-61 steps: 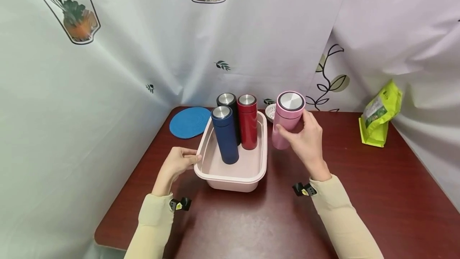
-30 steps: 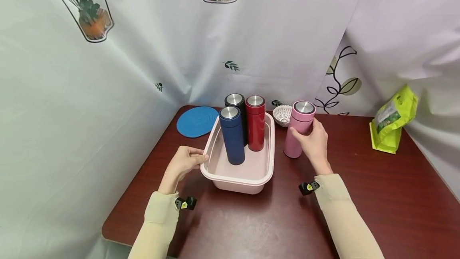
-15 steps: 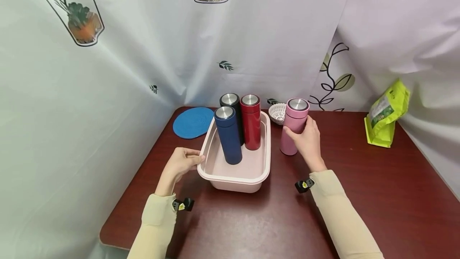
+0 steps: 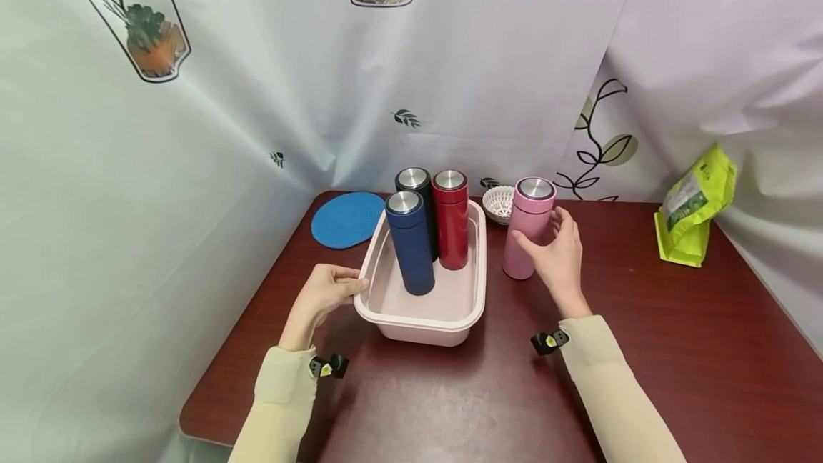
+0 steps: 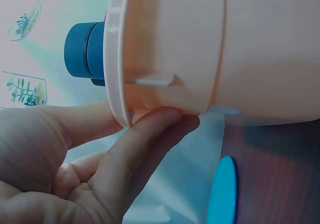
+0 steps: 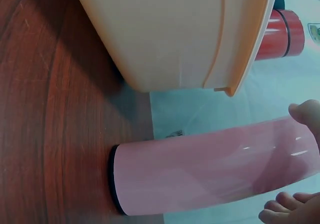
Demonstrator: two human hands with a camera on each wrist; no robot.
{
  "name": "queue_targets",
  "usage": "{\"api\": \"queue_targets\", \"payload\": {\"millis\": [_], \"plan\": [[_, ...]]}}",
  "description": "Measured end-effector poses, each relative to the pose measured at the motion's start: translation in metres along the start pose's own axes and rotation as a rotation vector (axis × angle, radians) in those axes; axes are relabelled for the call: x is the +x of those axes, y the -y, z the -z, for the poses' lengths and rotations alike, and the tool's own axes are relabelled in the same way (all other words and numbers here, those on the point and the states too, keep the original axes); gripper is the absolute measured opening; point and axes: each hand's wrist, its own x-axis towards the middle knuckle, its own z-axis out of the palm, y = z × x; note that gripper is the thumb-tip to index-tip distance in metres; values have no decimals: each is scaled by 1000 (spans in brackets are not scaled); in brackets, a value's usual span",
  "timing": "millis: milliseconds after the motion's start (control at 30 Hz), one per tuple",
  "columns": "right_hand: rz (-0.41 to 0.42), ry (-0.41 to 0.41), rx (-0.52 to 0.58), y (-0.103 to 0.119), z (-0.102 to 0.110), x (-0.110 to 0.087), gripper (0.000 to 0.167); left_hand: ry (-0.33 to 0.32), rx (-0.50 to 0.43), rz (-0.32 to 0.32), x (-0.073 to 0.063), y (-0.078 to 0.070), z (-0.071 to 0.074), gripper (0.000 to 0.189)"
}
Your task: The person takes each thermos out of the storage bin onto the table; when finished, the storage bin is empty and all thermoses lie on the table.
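A pale pink plastic basin (image 4: pixel 421 333) stands on the table with a blue thermos (image 4: pixel 414 249), a black thermos (image 4: pixel 419 181) and a red thermos (image 4: pixel 454 231) upright inside. My left hand (image 4: pixel 324 293) pinches its left rim, the thumb on top and the fingers under the lip, as the left wrist view shows. To the basin's right, a pink thermos (image 4: pixel 527 234) with a steel-topped lid stands upright on the table. Around it my right hand (image 4: pixel 556 256) is spread, the thumb on its near side. In the right wrist view its fingertips (image 6: pixel 282 204) are apart from the thermos wall.
A small white woven basket (image 4: pixel 498 206) sits behind the pink thermos. At the back left lies a round blue mat (image 4: pixel 347 220). A bright green pouch (image 4: pixel 694 206) stands at the far right, near the curtain (image 4: pixel 501 56) behind the dark red table (image 4: pixel 643 306).
The pink thermos came down to the table, slightly away from the basin. My right hand's fingers have since loosened from it. The left hand keeps its hold on the rim.
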Motion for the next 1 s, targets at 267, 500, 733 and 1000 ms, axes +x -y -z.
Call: {"api": "queue_targets", "payload": {"millis": [267, 500, 733, 1000], "plan": [[-2, -42, -40, 6, 8, -8, 83, -2, -1, 1, 0, -1, 1, 38], [23, -71, -15, 16, 14, -18, 73, 4, -2, -2, 0, -1, 1, 39], [94, -114, 43, 30, 16, -24, 65, -1, 7, -7, 0, -1, 1, 39], [146, -63, 50, 41, 7, -32, 67, -4, 10, 4, -1, -1, 0, 38]]}}
